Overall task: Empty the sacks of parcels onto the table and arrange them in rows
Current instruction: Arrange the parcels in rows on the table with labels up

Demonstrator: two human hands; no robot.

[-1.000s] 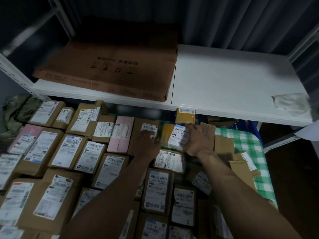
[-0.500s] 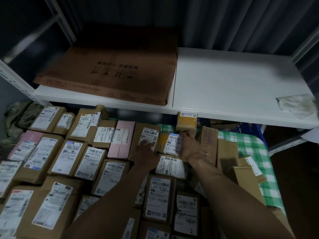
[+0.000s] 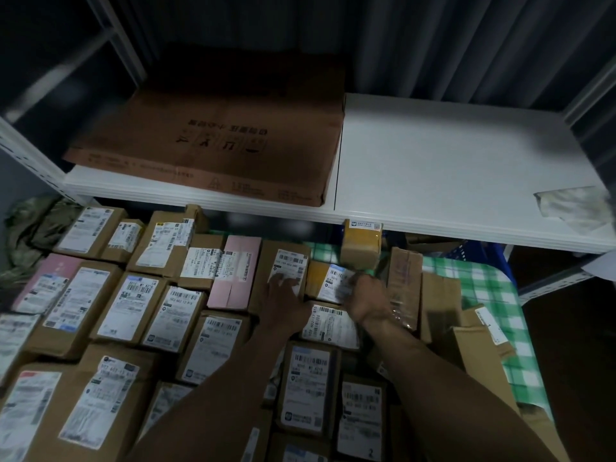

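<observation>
Left hand (image 3: 286, 305), right hand (image 3: 366, 301) bare; forearms (image 3: 206, 395) bare to frame edge.

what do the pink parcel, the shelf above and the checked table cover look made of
Pink parcel: likely matte cardboard, flap seams show. Shelf: seemingly white painted metal, smooth, thin edge. Table cover: green-white checked cloth or plastic; too dim to tell.
</observation>
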